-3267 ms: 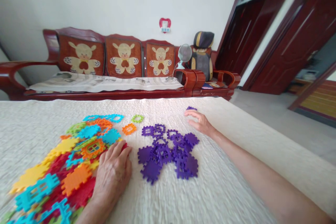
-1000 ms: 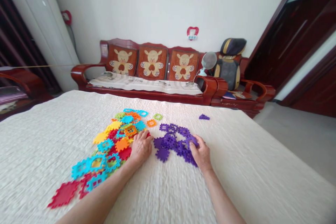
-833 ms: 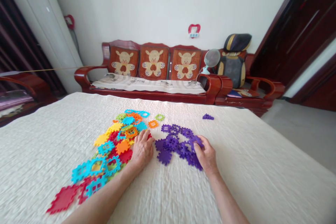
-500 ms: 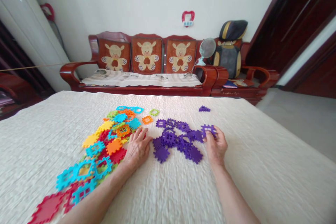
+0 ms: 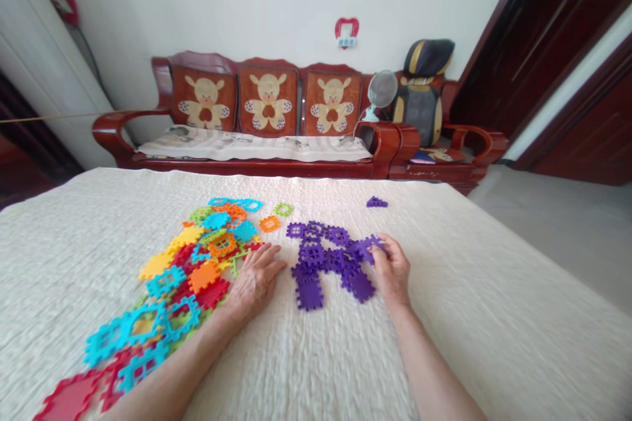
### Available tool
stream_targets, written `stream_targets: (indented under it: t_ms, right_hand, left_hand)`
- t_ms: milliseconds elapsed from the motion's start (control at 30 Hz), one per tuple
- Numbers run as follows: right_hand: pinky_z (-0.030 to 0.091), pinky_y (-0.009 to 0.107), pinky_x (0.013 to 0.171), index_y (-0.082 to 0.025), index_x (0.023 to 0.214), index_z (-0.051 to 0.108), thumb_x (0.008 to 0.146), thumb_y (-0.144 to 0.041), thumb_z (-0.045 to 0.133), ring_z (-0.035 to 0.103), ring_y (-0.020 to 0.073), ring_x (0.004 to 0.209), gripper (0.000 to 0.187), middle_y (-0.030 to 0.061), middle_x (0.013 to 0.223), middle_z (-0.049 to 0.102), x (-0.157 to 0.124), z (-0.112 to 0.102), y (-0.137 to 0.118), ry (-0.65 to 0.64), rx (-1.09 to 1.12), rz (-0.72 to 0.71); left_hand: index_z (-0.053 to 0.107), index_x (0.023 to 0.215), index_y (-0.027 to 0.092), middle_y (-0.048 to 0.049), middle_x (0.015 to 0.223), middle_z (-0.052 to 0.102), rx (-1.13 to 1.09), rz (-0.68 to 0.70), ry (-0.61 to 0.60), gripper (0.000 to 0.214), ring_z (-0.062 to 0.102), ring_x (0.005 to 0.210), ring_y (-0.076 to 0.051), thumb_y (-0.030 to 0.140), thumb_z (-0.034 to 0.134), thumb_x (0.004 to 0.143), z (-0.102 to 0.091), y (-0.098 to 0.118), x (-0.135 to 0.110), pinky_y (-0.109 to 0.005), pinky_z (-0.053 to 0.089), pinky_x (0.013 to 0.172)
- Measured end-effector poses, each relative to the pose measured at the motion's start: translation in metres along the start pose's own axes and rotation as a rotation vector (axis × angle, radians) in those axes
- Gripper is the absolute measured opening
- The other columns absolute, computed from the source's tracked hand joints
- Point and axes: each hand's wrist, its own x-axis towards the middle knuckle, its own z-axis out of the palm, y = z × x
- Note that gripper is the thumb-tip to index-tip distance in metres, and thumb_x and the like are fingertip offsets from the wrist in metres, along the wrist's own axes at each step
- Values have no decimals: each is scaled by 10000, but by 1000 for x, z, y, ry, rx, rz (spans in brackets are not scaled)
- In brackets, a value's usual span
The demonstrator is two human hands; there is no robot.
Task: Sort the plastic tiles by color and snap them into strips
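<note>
A pile of purple interlocking plastic tiles (image 5: 326,260) lies on the cream quilted cloth (image 5: 444,316). My right hand (image 5: 391,271) sits at the pile's right edge, fingers pinched on a purple tile (image 5: 368,247). My left hand (image 5: 254,279) lies flat with fingers spread, between the purple pile and a spread of mixed coloured tiles (image 5: 187,263) in cyan, orange, yellow, red and green. A single purple tile (image 5: 376,202) lies apart, farther back on the cloth.
A dark red wooden sofa (image 5: 276,138) with bear-print cushions stands behind the cloth. A small fan (image 5: 381,89) and a backpack (image 5: 422,95) rest at its right end. Dark wooden doors (image 5: 557,59) are at the right.
My right hand, which reached far back earlier, came to the purple pile, lifted a tile at its right edge and now holds one low against the pile. My left hand stayed put.
</note>
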Motion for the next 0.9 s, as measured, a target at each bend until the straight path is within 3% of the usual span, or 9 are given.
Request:
stream_targets:
  t_ms: [133, 267, 400, 567, 733, 900]
  right_hand:
    - [499, 312, 731, -153, 1112, 615, 750, -416, 600, 629, 171, 750, 448, 68, 900, 693, 6, -1, 2, 50, -76, -72]
    - [476, 355, 829, -158, 1135, 615, 761, -420, 548, 629, 195, 839, 462, 84, 974, 690, 22, -17, 15, 171, -306, -159]
    - [450, 397, 897, -142, 1101, 626, 728, -414, 497, 614, 237, 923, 479, 119, 1023, 679, 34, -36, 27, 133, -529, -177]
    - [416, 417, 950, -106, 1181, 580, 681, -406, 519, 566, 289, 1046, 586, 175, 1122, 623, 33, -43, 27, 94, -717, -159]
    - [386, 409, 988, -117, 1163, 591, 688, -345, 535, 535, 290, 1105, 530, 166, 1158, 603, 31, -44, 23, 12, -869, -202]
    - [408, 398, 943, -103, 1137, 605, 747, -332, 513, 568, 281, 1038, 461, 160, 1077, 641, 33, -45, 28, -25, -971, -185]
  left_hand:
    - [676, 1068, 208, -114, 1287, 557, 9, -10, 8, 364, 482, 1224, -279, 83, 423, 840, 0, 1, 1, -506, 444, 997]
    - [670, 1083, 216, -111, 1281, 560, 32, 9, 18, 369, 498, 1210, -273, 87, 420, 844, 1, 0, 0, -486, 456, 987]
    - [671, 1080, 231, -106, 1263, 575, 37, 36, 57, 357, 518, 1189, -269, 107, 417, 861, 5, -4, -2, -474, 471, 966]
    - [673, 1074, 239, -97, 1262, 584, 19, 41, 94, 345, 527, 1186, -262, 123, 427, 862, 10, -8, -3, -457, 472, 967]
    - [675, 1080, 256, -88, 1263, 589, 30, 39, 87, 349, 532, 1183, -265, 127, 441, 855, 10, -8, -3, -459, 471, 964]
    - [681, 1068, 245, -95, 1234, 604, 49, 59, 104, 355, 543, 1164, -259, 111, 433, 853, 8, -6, -2, -449, 482, 952]
